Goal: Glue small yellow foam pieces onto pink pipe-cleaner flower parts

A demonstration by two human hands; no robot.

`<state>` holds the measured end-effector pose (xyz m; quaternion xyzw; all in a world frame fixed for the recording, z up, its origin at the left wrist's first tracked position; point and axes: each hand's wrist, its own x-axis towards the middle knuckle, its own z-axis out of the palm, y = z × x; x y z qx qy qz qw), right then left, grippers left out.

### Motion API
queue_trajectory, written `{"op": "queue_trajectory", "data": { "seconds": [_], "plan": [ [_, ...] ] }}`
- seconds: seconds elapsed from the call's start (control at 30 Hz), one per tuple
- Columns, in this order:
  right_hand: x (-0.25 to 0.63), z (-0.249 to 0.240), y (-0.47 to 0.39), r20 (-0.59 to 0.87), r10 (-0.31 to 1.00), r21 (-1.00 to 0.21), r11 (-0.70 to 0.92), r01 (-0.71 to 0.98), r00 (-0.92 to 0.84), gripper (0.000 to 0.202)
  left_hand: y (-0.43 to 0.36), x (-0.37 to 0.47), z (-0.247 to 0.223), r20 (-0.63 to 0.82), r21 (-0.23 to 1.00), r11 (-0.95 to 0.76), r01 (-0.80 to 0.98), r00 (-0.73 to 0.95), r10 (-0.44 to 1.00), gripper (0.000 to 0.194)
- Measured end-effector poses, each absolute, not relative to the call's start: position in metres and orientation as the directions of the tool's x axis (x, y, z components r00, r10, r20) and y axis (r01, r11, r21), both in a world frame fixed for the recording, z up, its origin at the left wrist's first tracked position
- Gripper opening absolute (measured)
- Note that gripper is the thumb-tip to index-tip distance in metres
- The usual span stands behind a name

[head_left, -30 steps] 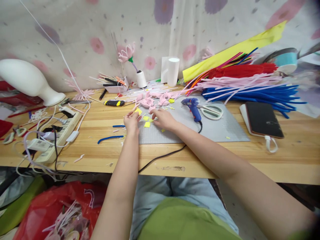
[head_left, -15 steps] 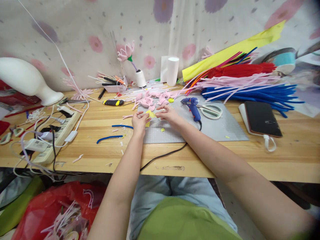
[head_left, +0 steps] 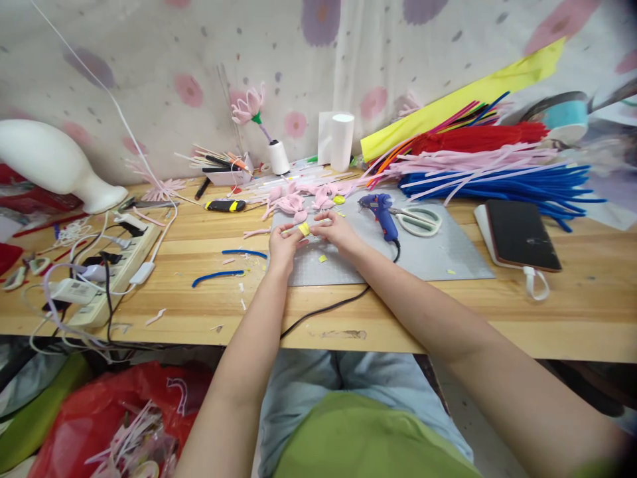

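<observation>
A small yellow piece [head_left: 304, 229], paper or felt by its look, is pinched between my two hands over the left part of the grey cutting mat [head_left: 423, 255]. My left hand [head_left: 283, 244] grips its left side with thumb and fingers. From the right, the fingertips of my right hand [head_left: 336, 232] close on its other edge. Just beyond my hands lie pink pipe-cleaner petals [head_left: 289, 204] and a yellow scrap [head_left: 339, 199]. Another yellow scrap [head_left: 322, 258] rests on the mat below my right hand.
A blue glue gun [head_left: 383, 216] and white-handled scissors [head_left: 421, 222] lie right of my hands, the gun's cord running leftward. Blue pipe-cleaner pieces [head_left: 219, 275] and a utility knife [head_left: 225, 206] are to the left. Further left sits a power strip [head_left: 119, 272]; pipe-cleaner bundles [head_left: 492, 182] fill the back right.
My hands have drawn closer together around the yellow piece, which has turned and looks smaller or folded. My left hand has shifted slightly right.
</observation>
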<state>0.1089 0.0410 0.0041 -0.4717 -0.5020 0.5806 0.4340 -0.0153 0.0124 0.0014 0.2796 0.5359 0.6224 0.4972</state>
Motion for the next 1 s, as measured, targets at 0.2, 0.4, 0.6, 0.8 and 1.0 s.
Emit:
{"op": "queue_trajectory", "data": {
  "seconds": [0.2,0.4,0.6,0.8,1.0],
  "plan": [
    [0.1111,0.0078,0.0394,-0.112,0.978,-0.993,-0.115,-0.01,-0.174,0.029,0.0127,-0.0198,0.0015,-0.201,0.939,0.095,-0.331,-0.303,0.931,0.036],
    [0.1117,0.0088,0.04,-0.111,0.982,-0.994,-0.113,0.001,-0.153,0.03,0.0139,-0.0218,0.0042,-0.214,0.918,0.111,-0.381,-0.242,0.946,0.031],
    [0.1112,0.0078,0.0405,-0.121,0.979,-0.993,-0.12,0.015,-0.162,0.028,0.0128,-0.0219,0.0016,-0.186,0.936,0.094,-0.34,-0.25,0.95,0.042],
    [0.1108,0.0085,0.0415,-0.089,0.983,-0.996,-0.082,0.046,-0.16,0.027,0.0127,-0.0206,0.0008,-0.182,0.948,0.079,-0.308,-0.32,0.93,0.044],
    [0.1049,0.0032,0.0411,0.027,0.978,-1.0,0.024,-0.021,-0.206,0.035,0.0133,-0.0201,-0.0004,-0.142,0.958,0.05,-0.283,-0.317,0.938,0.049]
  ]
}}
